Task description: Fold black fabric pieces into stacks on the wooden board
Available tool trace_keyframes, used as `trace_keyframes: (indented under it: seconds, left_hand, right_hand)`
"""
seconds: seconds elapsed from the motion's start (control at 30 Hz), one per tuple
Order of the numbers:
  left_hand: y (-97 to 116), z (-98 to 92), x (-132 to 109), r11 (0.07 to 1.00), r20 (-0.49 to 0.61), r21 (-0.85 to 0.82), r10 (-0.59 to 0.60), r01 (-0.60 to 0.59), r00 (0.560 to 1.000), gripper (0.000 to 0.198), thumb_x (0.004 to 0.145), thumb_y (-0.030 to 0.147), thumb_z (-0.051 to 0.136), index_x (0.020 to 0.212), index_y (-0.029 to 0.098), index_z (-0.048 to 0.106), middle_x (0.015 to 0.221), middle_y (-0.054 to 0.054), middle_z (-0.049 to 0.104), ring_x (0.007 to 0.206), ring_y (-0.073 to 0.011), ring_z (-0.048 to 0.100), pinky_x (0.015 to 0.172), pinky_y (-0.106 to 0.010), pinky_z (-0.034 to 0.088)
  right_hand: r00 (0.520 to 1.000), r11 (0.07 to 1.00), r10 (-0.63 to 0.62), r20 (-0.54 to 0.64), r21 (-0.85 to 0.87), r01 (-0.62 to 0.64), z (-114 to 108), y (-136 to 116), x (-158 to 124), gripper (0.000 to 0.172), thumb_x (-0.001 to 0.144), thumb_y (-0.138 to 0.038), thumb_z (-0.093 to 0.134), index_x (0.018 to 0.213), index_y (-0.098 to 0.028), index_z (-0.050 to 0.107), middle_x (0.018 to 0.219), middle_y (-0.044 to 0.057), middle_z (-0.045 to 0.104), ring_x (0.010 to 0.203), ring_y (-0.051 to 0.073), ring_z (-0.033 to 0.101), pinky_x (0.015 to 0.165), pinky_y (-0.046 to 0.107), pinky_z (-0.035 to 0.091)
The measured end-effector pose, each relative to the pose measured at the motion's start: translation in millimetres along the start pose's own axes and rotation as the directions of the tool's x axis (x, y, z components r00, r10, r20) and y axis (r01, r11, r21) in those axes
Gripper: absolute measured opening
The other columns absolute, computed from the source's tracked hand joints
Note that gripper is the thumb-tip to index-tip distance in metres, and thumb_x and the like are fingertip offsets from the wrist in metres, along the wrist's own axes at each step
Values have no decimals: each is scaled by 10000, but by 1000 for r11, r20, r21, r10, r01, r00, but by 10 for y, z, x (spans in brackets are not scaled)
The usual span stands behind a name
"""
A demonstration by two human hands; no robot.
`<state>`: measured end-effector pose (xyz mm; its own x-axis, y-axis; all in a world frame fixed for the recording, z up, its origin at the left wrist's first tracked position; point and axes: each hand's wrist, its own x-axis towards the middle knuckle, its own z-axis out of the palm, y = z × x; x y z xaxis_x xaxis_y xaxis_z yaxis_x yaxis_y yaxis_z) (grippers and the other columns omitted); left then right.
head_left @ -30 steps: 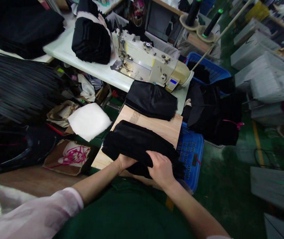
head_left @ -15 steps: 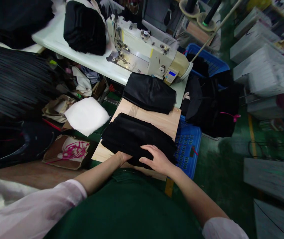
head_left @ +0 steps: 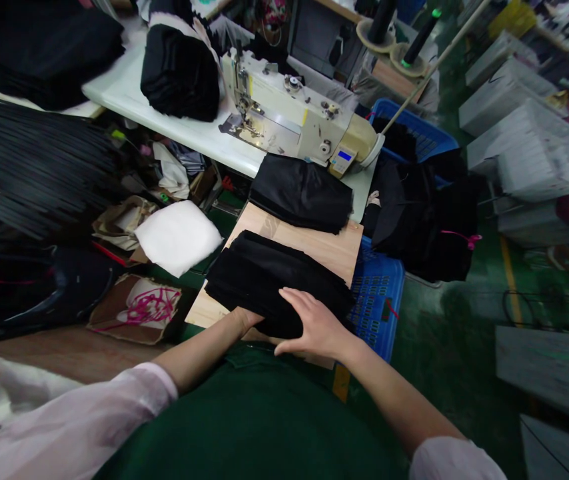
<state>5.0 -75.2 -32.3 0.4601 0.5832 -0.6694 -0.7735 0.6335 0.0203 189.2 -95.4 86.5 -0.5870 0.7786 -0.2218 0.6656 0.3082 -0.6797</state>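
A stack of black fabric pieces (head_left: 264, 273) lies on a wooden board (head_left: 329, 250) right in front of me. My left hand (head_left: 245, 321) is tucked under the near edge of the stack, its fingers hidden beneath the cloth. My right hand (head_left: 317, 325) lies flat on top of the stack's near right corner, fingers stretched out. A second pile of black fabric (head_left: 302, 192) rests at the far end of the board. Behind it stands a cream sewing machine (head_left: 294, 120) on a white table (head_left: 129, 97).
A blue plastic crate (head_left: 382, 300) sits under the board's right side. Black cloth (head_left: 429, 213) drapes over another blue crate at right. Cardboard boxes, white wadding (head_left: 178, 235) and scraps crowd the left. More black fabric stacks (head_left: 179, 70) lie on the table. Green floor (head_left: 454, 373) at right.
My right hand slid left along the stack's near edge and flattened onto it. The left hand stays under the stack. The view shifted slightly.
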Motion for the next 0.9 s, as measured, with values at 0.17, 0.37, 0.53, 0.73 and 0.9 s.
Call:
trace_keyframes:
  seconds: [0.17,0.37,0.53,0.73,0.9]
  left_hand:
    - [-54,73,70,995,8,-97,37,-37,999,413,862,245,472,1251,160,583,1208,-115,655,1125,-298,592,993,-472,463]
    - [-69,45,60,999,-4,-49,-3,3,1000,388,905,255,443,1248,124,568,1109,-154,684,1049,-321,629,917,-493,491]
    - [-28,42,76,1000,71,5,-14,13,997,387,946,359,401,1197,123,576,1053,-165,686,1003,-322,640,890,-522,482]
    - [-3,-10,145,997,141,9,-83,83,986,529,915,601,365,1139,165,563,1055,-144,660,968,-309,633,938,-582,420]
    - [15,-65,190,995,133,14,-100,99,986,537,906,600,398,1231,188,509,1166,-149,621,1120,-330,578,969,-578,394]
  right_hand:
    - [987,970,130,-97,-192,-146,296,28,-13,881,771,-296,722,1494,-179,231,1423,179,453,1276,300,474,997,482,462]
    - [953,964,254,-165,-33,-262,176,175,196,439,792,-178,643,1225,-227,584,1109,68,695,1003,241,668,894,376,528]
    - [952,922,303,-49,267,-280,-438,116,272,378,721,-258,717,1091,-202,664,1020,37,723,940,243,682,864,380,537]
    - [967,823,256,-20,529,-207,-1219,195,513,487,647,-293,779,1106,-176,665,1053,24,715,1004,233,655,928,397,511]
    - [926,888,332,-179,391,-243,-1889,433,1009,392,598,-229,780,972,-149,691,924,27,729,869,220,677,852,390,537]
